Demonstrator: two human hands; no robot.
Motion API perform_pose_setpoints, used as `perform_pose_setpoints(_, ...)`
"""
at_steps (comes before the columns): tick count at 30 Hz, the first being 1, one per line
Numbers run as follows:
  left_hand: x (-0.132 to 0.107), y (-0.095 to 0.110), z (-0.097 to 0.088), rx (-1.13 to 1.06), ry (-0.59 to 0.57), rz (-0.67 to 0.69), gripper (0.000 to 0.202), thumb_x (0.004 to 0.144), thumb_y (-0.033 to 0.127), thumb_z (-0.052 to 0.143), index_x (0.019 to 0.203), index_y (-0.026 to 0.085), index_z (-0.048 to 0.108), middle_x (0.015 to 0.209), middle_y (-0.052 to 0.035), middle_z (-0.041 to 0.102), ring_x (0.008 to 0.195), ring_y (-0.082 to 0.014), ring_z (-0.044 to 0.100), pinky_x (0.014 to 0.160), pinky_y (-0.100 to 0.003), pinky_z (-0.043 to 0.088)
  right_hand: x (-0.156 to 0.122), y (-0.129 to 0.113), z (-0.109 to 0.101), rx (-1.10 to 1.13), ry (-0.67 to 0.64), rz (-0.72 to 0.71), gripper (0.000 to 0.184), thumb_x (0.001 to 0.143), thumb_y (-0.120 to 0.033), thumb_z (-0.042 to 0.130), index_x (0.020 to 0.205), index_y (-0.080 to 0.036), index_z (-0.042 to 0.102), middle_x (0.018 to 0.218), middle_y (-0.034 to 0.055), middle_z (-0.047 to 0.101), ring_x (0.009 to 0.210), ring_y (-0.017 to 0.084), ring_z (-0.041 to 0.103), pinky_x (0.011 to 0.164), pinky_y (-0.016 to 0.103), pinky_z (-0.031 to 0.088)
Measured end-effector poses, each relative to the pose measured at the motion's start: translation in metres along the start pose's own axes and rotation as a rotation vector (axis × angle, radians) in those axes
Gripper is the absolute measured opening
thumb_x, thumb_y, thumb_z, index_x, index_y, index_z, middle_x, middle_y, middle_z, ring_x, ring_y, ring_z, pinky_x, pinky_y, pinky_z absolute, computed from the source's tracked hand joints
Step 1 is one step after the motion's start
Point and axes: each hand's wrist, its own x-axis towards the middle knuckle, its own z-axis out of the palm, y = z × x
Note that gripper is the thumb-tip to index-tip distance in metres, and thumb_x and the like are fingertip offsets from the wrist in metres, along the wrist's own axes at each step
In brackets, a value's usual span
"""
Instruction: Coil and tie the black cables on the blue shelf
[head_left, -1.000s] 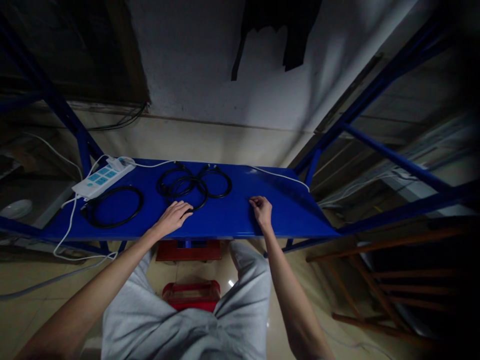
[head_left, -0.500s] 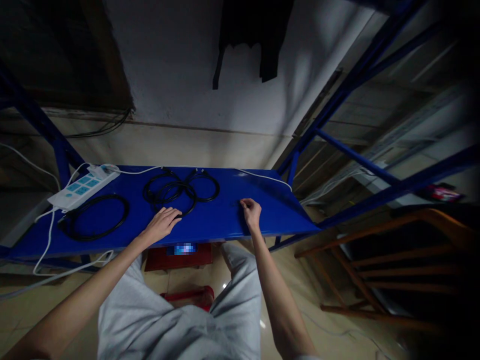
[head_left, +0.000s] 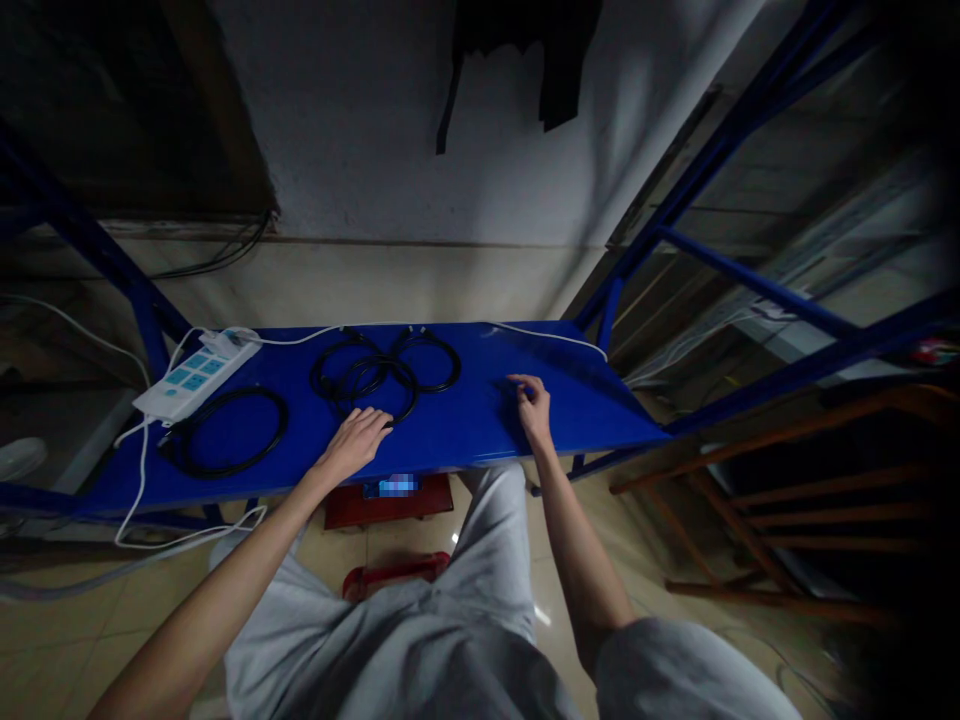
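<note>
Several coiled black cables lie on a blue table (head_left: 465, 425). A group of overlapping loops (head_left: 415, 385) sits in the middle, and a separate black cable coil (head_left: 281, 430) lies to the left. My left hand (head_left: 358, 440) rests palm down at the near edge of the middle loops, fingers stretched out, its fingertips at the cable; whether they press on it I cannot tell. Over the right part of the table is my right hand (head_left: 533, 405), apart from the cables. Its index finger points left, the other fingers are partly curled, and nothing shows in it.
A white power strip (head_left: 199, 375) lies at the table's left end, its white cord running along the back edge. Blue frame posts (head_left: 611, 315) rise at both ends. Below stands a red stool (head_left: 390, 502) with a lit phone (head_left: 397, 486). A wooden chair (head_left: 817, 480) is at right.
The view has shifted, so the table sits further right in the picture. My right hand has lifted slightly and its pinched fingers have parted. My left hand stays by the middle loops.
</note>
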Motion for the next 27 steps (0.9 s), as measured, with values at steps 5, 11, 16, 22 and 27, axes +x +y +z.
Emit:
perform_pose_setpoints(5, 0.0, 0.0, -0.001, 0.016, -0.017, -0.011, 0.029, 0.106, 0.033, 0.038, 0.115, 0.018, 0.061, 0.107, -0.0087, 0.07, 0.1, -0.0235, 0.062, 0.09, -0.039, 0.043, 0.007, 0.007, 0.01, -0.106, -0.002, 0.086, 0.038, 0.086, -0.042, 0.057, 0.109, -0.016, 0.073, 0.111, 0.0133, 0.063, 0.09, 0.023, 0.058, 0.089, 0.039, 0.048)
perform_pose_setpoints(11, -0.001, -0.001, -0.001, -0.015, -0.016, -0.013, 0.028, 0.106, 0.034, 0.039, 0.115, 0.019, 0.06, 0.111, -0.0085, 0.071, 0.101, -0.0227, 0.064, 0.091, -0.039, 0.043, 0.016, 0.011, 0.018, -0.275, -0.061, 0.165, 0.034, 0.081, -0.041, 0.063, 0.099, -0.015, 0.075, 0.094, 0.0108, 0.062, 0.086, 0.023, 0.055, 0.084, 0.036, 0.045)
perform_pose_setpoints(16, -0.002, 0.0, 0.001, -0.039, -0.02, -0.035, 0.029, 0.106, 0.035, 0.038, 0.118, 0.02, 0.06, 0.113, -0.009, 0.07, 0.105, -0.0223, 0.065, 0.094, -0.038, 0.043, 0.019, 0.011, 0.022, -0.38, -0.088, 0.215, 0.027, 0.079, -0.04, 0.064, 0.088, -0.017, 0.075, 0.091, 0.0099, 0.063, 0.083, 0.023, 0.053, 0.077, 0.034, 0.041)
perform_pose_setpoints(22, -0.003, 0.0, 0.005, -0.004, -0.012, -0.064, 0.028, 0.105, 0.035, 0.04, 0.118, 0.02, 0.06, 0.112, -0.0082, 0.07, 0.105, -0.0223, 0.064, 0.095, -0.038, 0.042, 0.021, 0.023, 0.028, -0.384, -0.052, 0.211, 0.026, 0.079, -0.042, 0.063, 0.082, -0.018, 0.072, 0.091, 0.0101, 0.063, 0.08, 0.023, 0.053, 0.073, 0.034, 0.042)
perform_pose_setpoints(27, -0.004, -0.001, 0.008, 0.004, -0.007, -0.061, 0.028, 0.105, 0.035, 0.04, 0.118, 0.02, 0.06, 0.111, -0.008, 0.07, 0.104, -0.0225, 0.064, 0.094, -0.038, 0.043, 0.021, 0.031, 0.031, -0.31, 0.02, 0.165, 0.027, 0.081, -0.044, 0.06, 0.078, -0.018, 0.067, 0.09, 0.0121, 0.062, 0.089, 0.028, 0.054, 0.084, 0.043, 0.046)
